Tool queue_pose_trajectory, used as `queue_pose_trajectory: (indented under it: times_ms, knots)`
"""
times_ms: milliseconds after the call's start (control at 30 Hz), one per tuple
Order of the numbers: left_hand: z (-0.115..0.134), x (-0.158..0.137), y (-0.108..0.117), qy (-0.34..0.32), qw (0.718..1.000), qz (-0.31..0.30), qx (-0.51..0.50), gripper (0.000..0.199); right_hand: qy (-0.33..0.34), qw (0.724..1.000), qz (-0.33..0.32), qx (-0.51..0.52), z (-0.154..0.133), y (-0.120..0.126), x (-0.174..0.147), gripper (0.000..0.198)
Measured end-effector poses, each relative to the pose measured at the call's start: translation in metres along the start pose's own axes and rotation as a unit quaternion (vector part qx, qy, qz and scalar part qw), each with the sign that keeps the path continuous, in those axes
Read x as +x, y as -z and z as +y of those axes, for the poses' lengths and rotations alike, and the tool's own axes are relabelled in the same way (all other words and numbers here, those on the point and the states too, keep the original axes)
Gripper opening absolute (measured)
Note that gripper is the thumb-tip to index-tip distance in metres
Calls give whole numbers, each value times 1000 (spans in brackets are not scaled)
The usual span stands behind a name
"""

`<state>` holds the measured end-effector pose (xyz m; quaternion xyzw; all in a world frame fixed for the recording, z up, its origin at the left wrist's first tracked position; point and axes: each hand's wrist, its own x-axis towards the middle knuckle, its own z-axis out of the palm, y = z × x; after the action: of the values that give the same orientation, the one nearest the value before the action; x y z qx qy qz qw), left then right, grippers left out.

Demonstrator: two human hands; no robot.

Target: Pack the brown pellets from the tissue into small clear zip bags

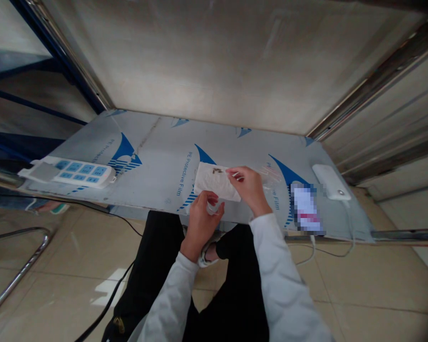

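Note:
A square of white tissue-like paper [210,181] lies on the film-covered worktop with several small dark brown pieces [217,171] near its top edge. My left hand [204,219] is at the paper's lower edge, fingers and thumb curled round something pale and translucent [214,207] whose kind I cannot make out. At the paper's right side, my right hand [248,187] has thumb and fingertips pinched together just beside the dark pieces. Whatever is between those fingertips is too small to tell. A crinkled clear plastic sheet or bag [270,178] appears to lie right of that hand.
The metal worktop [153,156] bears blue-printed protective film. A white power strip [80,173] is at its left end. A blurred-out phone [306,209] and a white power bank [331,182] with a cable lie to the right. A panel [214,61] rises behind.

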<state>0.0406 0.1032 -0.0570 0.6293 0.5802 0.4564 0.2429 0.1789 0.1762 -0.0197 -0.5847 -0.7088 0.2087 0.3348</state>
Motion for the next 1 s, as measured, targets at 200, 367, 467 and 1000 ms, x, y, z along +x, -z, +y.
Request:
queue_pose_trajectory:
  times_ms: [200,367,467,1000]
  knots:
    - [-5,3,9,22,1000,7,7,19,30,973,-108,-201,39,-46,50,27]
    - [-8,5,14,32,999,11,14,20,42,961,-139,-236,44,-53,56,27]
    - [-10,6,14,34,999,11,16,20,44,954,-149,-256,43,-53,59,27]
    - [-13,7,13,37,999,1,29,19,2,940,-178,-293,45,-55,75,19]
